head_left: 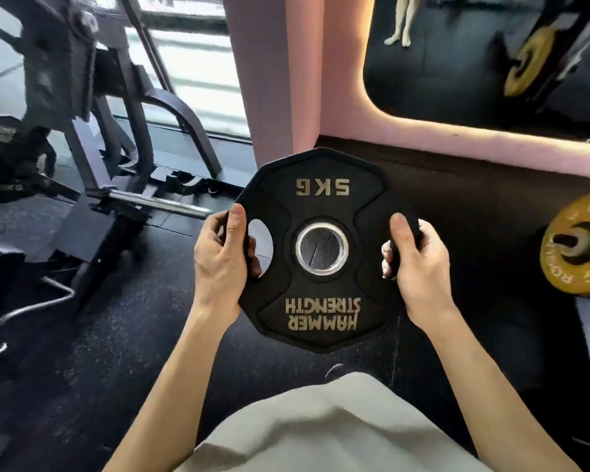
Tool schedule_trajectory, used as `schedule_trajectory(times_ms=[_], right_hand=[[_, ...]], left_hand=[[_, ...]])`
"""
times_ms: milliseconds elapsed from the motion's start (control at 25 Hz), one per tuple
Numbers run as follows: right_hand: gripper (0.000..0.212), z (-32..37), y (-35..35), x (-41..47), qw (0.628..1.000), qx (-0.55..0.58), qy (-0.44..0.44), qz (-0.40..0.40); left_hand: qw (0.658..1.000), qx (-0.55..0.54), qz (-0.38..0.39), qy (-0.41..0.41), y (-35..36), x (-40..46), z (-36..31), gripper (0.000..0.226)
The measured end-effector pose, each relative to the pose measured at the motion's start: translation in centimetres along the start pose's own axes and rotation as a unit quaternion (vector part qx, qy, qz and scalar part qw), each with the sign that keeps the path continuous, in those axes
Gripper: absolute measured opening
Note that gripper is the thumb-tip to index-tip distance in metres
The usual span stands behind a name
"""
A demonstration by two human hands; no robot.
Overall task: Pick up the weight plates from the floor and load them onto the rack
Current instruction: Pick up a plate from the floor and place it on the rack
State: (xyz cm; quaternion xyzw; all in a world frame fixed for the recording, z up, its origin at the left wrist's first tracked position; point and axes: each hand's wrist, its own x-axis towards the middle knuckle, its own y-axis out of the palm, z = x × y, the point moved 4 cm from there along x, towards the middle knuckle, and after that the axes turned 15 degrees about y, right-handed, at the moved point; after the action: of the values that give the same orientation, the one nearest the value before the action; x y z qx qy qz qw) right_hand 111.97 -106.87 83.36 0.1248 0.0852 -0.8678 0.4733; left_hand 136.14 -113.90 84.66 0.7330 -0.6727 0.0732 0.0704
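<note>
A person holds a black, many-sided rubber weight plate point(322, 248) with a steel-ringed centre hole up off the dark speckled gym floor point(109, 352), its gold "5KG" and "HAMMER STRENGTH" lettering upside down to the camera. The left hand point(220, 257) has its grip curled round the plate's left handle slot, thumb on the face; the right hand point(414, 264) has its grip wrapped round the right edge likewise. To the right, a round yellow plate point(574, 250) sits on a peg. At left stands a dark steel machine frame point(92, 107) with a bare chrome sleeve point(157, 202) jutting toward the plate.
</note>
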Motion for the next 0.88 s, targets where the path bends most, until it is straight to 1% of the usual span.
schedule_trajectory(times_ms=[240, 400, 600, 800, 880], right_hand=[[0.033, 4.0, 2.9, 15.1, 0.999, 0.014, -0.012, -0.038], [0.033, 7.3, 3.8, 27.2, 0.998, 0.026, -0.004, -0.049], [0.031, 12.0, 3.7, 38.9, 0.997, 0.033, 0.004, -0.073], [0.027, 15.2, 2.1, 48.7, 0.989, 0.057, -0.001, -0.135], [0.027, 16.1, 1.3, 52.3, 0.982, 0.065, 0.000, -0.177]], left_hand=[[0.998, -0.030, 0.051, 0.002, 8.0, 15.5, 3.8, 0.032], [0.998, -0.028, 0.051, -0.002, 15.2, 26.2, 6.2, 0.029], [0.997, -0.026, 0.067, 0.007, 23.3, 37.1, 7.3, 0.028], [0.990, -0.043, 0.132, 0.013, 32.7, 46.9, 8.9, 0.029], [0.984, -0.050, 0.168, 0.014, 36.8, 50.7, 10.0, 0.029]])
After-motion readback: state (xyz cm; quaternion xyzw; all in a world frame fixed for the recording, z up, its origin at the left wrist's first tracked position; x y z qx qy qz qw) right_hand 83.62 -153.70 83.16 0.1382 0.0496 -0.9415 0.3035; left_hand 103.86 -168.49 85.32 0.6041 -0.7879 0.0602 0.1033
